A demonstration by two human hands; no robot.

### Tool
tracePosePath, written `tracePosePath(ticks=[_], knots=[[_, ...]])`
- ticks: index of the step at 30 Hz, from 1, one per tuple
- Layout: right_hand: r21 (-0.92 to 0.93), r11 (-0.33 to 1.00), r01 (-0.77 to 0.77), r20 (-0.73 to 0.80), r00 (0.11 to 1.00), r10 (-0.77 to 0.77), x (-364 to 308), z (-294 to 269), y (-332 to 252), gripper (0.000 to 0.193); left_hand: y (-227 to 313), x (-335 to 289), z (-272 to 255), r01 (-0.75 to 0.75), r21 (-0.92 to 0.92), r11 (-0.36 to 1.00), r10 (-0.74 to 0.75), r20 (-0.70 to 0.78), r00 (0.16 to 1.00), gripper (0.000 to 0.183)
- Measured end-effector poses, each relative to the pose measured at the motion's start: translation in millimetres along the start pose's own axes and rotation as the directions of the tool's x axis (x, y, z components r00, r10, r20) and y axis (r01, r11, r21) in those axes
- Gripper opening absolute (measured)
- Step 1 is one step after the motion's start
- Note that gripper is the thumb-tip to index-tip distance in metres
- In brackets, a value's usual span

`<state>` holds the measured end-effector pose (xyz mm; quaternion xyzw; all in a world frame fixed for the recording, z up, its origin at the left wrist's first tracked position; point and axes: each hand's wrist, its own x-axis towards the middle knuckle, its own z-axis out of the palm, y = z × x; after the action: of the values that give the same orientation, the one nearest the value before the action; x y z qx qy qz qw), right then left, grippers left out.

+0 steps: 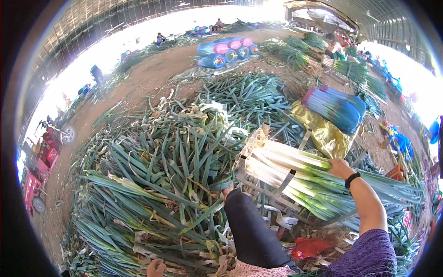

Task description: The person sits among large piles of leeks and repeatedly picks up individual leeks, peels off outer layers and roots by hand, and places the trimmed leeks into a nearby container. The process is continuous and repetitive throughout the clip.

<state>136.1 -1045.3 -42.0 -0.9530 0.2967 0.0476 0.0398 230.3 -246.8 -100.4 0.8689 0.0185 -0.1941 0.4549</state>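
To my right, a bundle of long green onions (295,173) lies across a metal rack (285,183), white stalks and roots to the left, green leaves to the right. My right hand (340,169) is closed around the green part of some stalks on top of this bundle. At the lower edge, my left hand (156,267) shows only partly. Its fingers are curled beside a large heap of untrimmed green onions (138,189), and what they hold, if anything, is hidden. My dark-trousered leg (251,226) stands between heap and rack.
Beyond the rack, wrapped onion bundles (334,111) rest on a yellow sheet (323,131). More blue-wrapped bundles (226,51) are stacked farther back. A red plastic bag (311,248) lies below the rack. A red vehicle (41,164) stands far left; another person (333,46) sits at the back right.
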Motion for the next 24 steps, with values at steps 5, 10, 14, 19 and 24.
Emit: tracePosePath(ticks=[5,10,14,19,24], knots=[[0.0,0.998,0.057,0.051,0.997,-0.057,50.7,16.3,4.9,0.049,2.2,11.2,6.2,0.03,-0.132,0.991,-0.023,0.049,0.999,0.017],[0.018,1.0,-0.004,0.069,0.998,0.003,96.9,61.6,-9.2,0.059,14.8,-10.8,0.2,0.048,0.035,0.998,-0.046,-0.039,0.998,0.017],[-0.245,0.97,-0.008,-0.192,0.981,-0.04,122.1,167.0,78.6,0.059,6.0,10.2,5.7,0.156,0.024,0.987,-0.155,-0.03,0.987,0.018],[0.409,0.912,-0.014,-0.364,0.914,0.178,142.2,133.4,40.1,0.044,52.1,14.8,7.6,0.092,0.019,0.996,-0.088,-0.14,0.986,0.021],[0.558,0.725,0.404,-0.466,0.875,-0.13,104.0,-9.4,-180.1,0.029,-2.7,27.9,-8.1,0.017,-0.507,0.862,-0.235,-0.37,0.899,0.016]])
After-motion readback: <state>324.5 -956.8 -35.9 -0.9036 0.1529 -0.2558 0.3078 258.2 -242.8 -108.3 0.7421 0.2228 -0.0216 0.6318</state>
